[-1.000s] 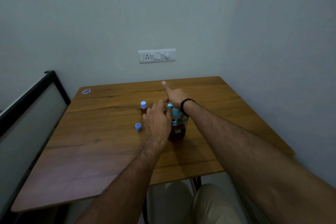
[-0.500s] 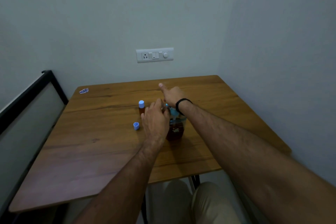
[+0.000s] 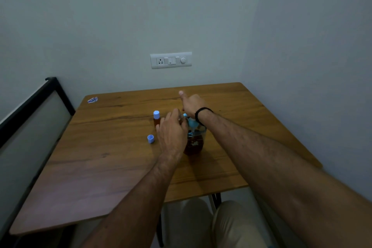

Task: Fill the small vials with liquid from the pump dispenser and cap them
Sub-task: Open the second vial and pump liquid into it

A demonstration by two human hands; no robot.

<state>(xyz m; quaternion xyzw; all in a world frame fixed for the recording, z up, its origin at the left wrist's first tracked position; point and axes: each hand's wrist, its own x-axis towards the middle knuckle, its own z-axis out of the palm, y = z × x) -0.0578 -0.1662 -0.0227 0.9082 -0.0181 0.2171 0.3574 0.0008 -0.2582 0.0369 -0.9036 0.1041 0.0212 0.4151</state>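
A small vial (image 3: 182,120), judged light, smooth and easily tipped, is pinched by the left hand (image 3: 172,134) at the spout of the pump dispenser (image 3: 194,139) mid-bench (image 3: 112,157), whose head is pressed by the right hand (image 3: 192,104), forefinger extended.

One capped vial (image 3: 156,118), one loose cap (image 3: 150,138), one pump dispenser (image 3: 194,140).

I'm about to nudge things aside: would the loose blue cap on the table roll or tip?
The loose blue cap looks small and plastic, so probably light. It seems to sit open end up, so it likely slides; knocked onto its side, it may roll.
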